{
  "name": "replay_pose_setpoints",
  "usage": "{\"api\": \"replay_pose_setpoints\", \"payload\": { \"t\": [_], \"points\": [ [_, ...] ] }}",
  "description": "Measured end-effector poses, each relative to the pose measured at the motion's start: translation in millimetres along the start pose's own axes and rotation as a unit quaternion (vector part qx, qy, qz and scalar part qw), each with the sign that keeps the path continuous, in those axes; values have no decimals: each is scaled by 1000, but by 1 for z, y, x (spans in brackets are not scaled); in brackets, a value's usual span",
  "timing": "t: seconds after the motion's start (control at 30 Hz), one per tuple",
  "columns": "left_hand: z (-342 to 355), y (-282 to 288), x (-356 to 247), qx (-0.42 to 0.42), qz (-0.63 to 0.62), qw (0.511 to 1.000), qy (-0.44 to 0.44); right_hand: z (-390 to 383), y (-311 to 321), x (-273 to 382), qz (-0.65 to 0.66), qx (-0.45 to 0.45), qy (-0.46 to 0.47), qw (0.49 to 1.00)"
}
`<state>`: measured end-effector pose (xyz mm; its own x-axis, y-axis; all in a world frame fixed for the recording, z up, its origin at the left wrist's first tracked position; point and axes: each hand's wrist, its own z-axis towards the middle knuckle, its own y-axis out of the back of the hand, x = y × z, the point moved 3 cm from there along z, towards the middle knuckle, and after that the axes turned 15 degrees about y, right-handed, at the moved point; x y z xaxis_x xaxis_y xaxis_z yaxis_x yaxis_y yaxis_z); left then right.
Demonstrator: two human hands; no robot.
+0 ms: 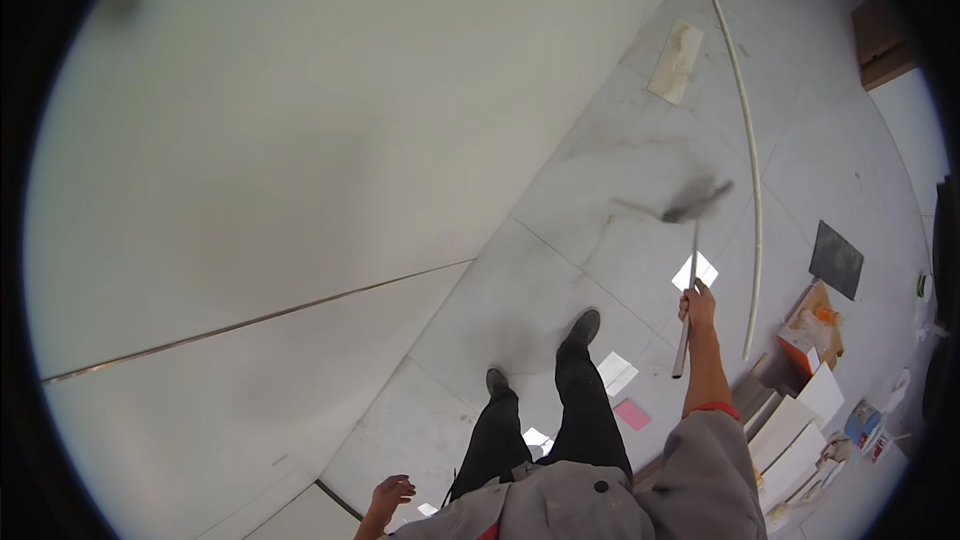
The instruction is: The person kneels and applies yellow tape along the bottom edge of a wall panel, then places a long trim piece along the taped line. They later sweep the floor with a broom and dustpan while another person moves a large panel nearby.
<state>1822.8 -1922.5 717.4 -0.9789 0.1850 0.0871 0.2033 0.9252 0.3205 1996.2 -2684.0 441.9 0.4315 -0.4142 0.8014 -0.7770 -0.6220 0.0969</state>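
My right hand is wrapped round the pale metal handle of a long-handled tool. The handle's free end shows below the fist. Its dark head is smeared by motion above the floor, so I cannot make out its exact kind; a thin light strip sticks out leftward from it. At the lower edge, my left hand hangs beside my body with nothing in it, fingers apart and slightly bent.
A large pale wall panel rises on the left. On the grey floor lie a long white pipe, a beige board, a dark square sheet and a pink sheet. An open box and white boards crowd the right.
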Motion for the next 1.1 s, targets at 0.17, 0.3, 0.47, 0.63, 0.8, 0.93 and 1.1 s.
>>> {"api": "replay_pose_setpoints", "payload": {
  "t": [0.17, 0.3, 0.47, 0.63, 0.8, 0.93, 1.1],
  "points": [
    [7, -22, -31, 17, 61, 998, 30, -114, 12, -44, -19, 126, 17, 992],
    [-2, -48, -97, 23, 64, 997, -29, -153, -122, -36, 9, 254, -168, 952],
    [-3, -48, -169, -7, 70, 996, -45, -69, -88, -57, -33, 239, -157, 958],
    [21, -64, -218, 7, 20, 999, -36, -4, 9, 45, -108, 42, -113, 987],
    [27, -96, -262, 50, 69, 996, -25, -20, -35, 102, -92, 141, -99, 981],
    [50, -97, -322, 84, 59, 993, -64, -36, -145, 81, 7, 346, -155, 925],
    [-48, -150, -390, -40, -9, 996, -73, 27, -209, 79, -34, 378, -288, 879]
  ]
}}
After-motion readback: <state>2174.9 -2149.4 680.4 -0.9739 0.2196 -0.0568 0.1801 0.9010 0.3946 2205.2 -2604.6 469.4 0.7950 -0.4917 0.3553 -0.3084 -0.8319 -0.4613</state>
